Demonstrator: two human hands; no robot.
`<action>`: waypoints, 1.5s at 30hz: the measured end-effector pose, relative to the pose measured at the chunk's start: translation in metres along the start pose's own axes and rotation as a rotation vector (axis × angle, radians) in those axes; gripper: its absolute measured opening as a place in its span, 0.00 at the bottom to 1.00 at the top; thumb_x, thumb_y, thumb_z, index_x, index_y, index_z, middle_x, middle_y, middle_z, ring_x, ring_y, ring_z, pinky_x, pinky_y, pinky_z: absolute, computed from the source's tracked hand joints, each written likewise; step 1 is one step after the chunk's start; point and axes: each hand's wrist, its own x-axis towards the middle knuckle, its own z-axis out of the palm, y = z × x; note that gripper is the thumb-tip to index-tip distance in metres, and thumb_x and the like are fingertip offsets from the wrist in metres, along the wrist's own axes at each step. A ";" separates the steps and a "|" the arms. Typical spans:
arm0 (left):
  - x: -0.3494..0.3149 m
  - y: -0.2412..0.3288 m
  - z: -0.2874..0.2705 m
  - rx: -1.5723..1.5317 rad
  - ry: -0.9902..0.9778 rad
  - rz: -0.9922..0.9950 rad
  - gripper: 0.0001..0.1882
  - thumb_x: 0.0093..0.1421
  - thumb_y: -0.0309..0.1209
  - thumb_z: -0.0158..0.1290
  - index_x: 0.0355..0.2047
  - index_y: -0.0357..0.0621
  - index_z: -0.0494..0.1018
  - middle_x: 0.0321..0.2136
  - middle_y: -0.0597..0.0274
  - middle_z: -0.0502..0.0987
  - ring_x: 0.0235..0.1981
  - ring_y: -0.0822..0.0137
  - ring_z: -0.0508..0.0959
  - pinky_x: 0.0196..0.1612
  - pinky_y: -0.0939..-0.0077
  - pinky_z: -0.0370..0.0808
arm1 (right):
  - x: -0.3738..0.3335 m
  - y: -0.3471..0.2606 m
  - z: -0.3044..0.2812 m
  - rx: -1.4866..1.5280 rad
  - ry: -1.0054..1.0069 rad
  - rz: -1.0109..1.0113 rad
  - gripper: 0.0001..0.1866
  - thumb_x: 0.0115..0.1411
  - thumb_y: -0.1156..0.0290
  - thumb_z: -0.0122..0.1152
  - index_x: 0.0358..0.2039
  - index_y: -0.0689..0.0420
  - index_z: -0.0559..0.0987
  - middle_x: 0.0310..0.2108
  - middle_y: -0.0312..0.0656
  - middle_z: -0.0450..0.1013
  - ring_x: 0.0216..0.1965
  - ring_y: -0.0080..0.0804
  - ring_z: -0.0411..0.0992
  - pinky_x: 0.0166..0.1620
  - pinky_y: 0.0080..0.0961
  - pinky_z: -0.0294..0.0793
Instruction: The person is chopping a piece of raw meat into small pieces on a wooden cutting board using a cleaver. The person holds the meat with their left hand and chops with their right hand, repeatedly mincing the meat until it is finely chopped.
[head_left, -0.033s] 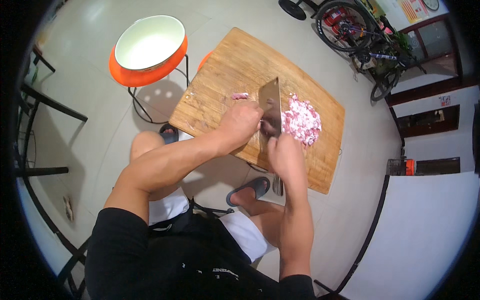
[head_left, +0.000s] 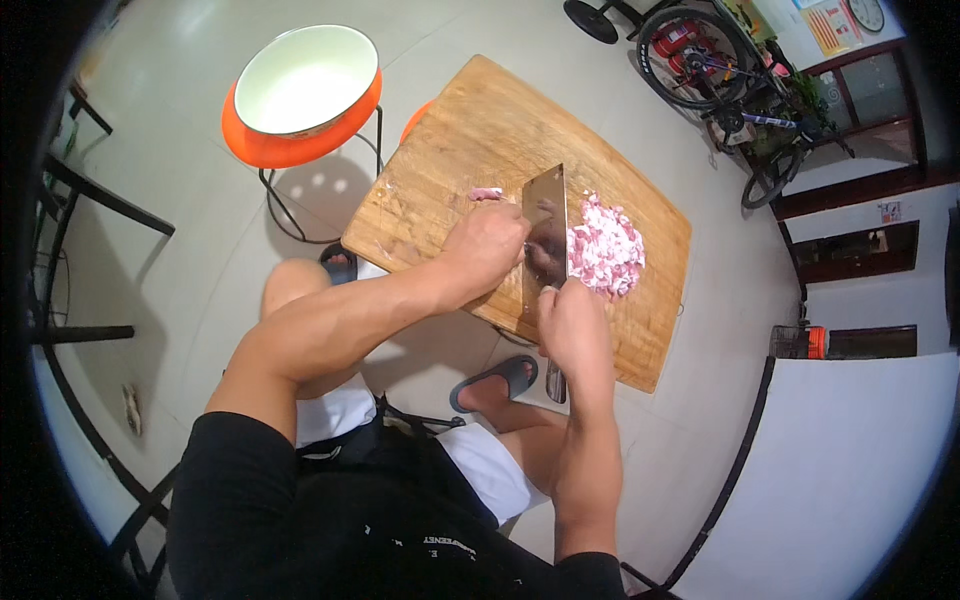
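Observation:
A wooden cutting board (head_left: 440,150) lies in front of my knees. My left hand (head_left: 487,243) is closed on a strip of pink meat (head_left: 486,193), whose far end shows past the knuckles; the rest is hidden under the fingers. The handle of a broad cleaver (head_left: 545,215) is gripped in my right hand (head_left: 573,318). Its blade stands upright on or just over the board, close beside my left fingertips. Right of the blade is a heap of chopped pink and white meat (head_left: 606,245).
A white basin (head_left: 307,82) rests on an orange stool (head_left: 250,150) beyond the board's left side. Dark chair legs (head_left: 105,200) stand at the far left. A bicycle (head_left: 700,60) is parked at the back right, and a white panel (head_left: 840,470) rises at the right.
The cleaver and my right hand have come slightly down and toward me. My left hand keeps its place on the meat. The whole view has shifted a little.

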 end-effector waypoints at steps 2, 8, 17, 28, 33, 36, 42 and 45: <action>-0.002 0.004 -0.004 0.018 -0.022 0.010 0.07 0.56 0.29 0.63 0.31 0.38 0.78 0.33 0.48 0.79 0.40 0.43 0.82 0.44 0.49 0.80 | -0.006 0.000 0.003 0.046 0.007 0.054 0.18 0.69 0.65 0.56 0.38 0.72 0.83 0.36 0.74 0.79 0.43 0.74 0.79 0.50 0.63 0.78; -0.009 0.017 -0.020 -0.003 -0.133 0.069 0.07 0.58 0.29 0.61 0.30 0.37 0.81 0.32 0.46 0.82 0.40 0.44 0.84 0.44 0.50 0.82 | 0.049 0.026 0.007 0.171 0.030 0.049 0.18 0.70 0.64 0.58 0.37 0.70 0.81 0.29 0.63 0.80 0.31 0.58 0.82 0.38 0.51 0.80; 0.021 0.011 0.010 -0.030 -0.121 0.034 0.07 0.62 0.31 0.61 0.32 0.39 0.79 0.34 0.49 0.81 0.38 0.43 0.82 0.42 0.49 0.80 | 0.051 0.114 0.001 0.820 -0.156 0.198 0.10 0.70 0.68 0.62 0.40 0.64 0.81 0.19 0.36 0.72 0.15 0.24 0.68 0.19 0.27 0.68; 0.024 0.040 0.030 0.020 -0.090 0.208 0.05 0.58 0.27 0.59 0.32 0.38 0.76 0.36 0.48 0.79 0.40 0.46 0.81 0.43 0.53 0.80 | 0.024 0.151 -0.022 0.819 -0.057 0.324 0.11 0.71 0.66 0.62 0.42 0.62 0.80 0.20 0.35 0.72 0.16 0.23 0.67 0.20 0.25 0.69; -0.002 0.044 0.025 0.161 -0.181 0.352 0.11 0.58 0.27 0.57 0.40 0.35 0.78 0.42 0.51 0.81 0.46 0.50 0.81 0.45 0.59 0.81 | 0.013 0.135 -0.029 0.637 0.077 0.324 0.12 0.69 0.64 0.62 0.39 0.63 0.80 0.18 0.38 0.73 0.16 0.26 0.71 0.23 0.31 0.72; -0.011 0.043 0.008 0.171 -0.267 0.409 0.14 0.58 0.28 0.57 0.43 0.34 0.79 0.45 0.52 0.82 0.51 0.51 0.81 0.49 0.61 0.81 | 0.007 0.128 -0.029 0.554 0.135 0.279 0.13 0.67 0.64 0.63 0.37 0.64 0.80 0.16 0.38 0.73 0.17 0.28 0.73 0.25 0.34 0.73; -0.006 0.026 -0.024 -0.012 -0.357 0.296 0.11 0.61 0.29 0.60 0.43 0.38 0.80 0.46 0.51 0.81 0.52 0.48 0.81 0.53 0.57 0.80 | -0.001 0.109 -0.030 0.530 0.128 0.206 0.14 0.67 0.64 0.63 0.36 0.65 0.81 0.16 0.38 0.72 0.17 0.27 0.73 0.25 0.34 0.72; 0.006 0.018 -0.042 0.043 -0.253 0.138 0.10 0.63 0.29 0.62 0.43 0.39 0.80 0.43 0.50 0.80 0.49 0.45 0.80 0.51 0.54 0.80 | -0.002 0.109 -0.022 0.605 0.039 0.163 0.12 0.68 0.65 0.62 0.38 0.63 0.81 0.16 0.36 0.72 0.17 0.25 0.72 0.23 0.32 0.71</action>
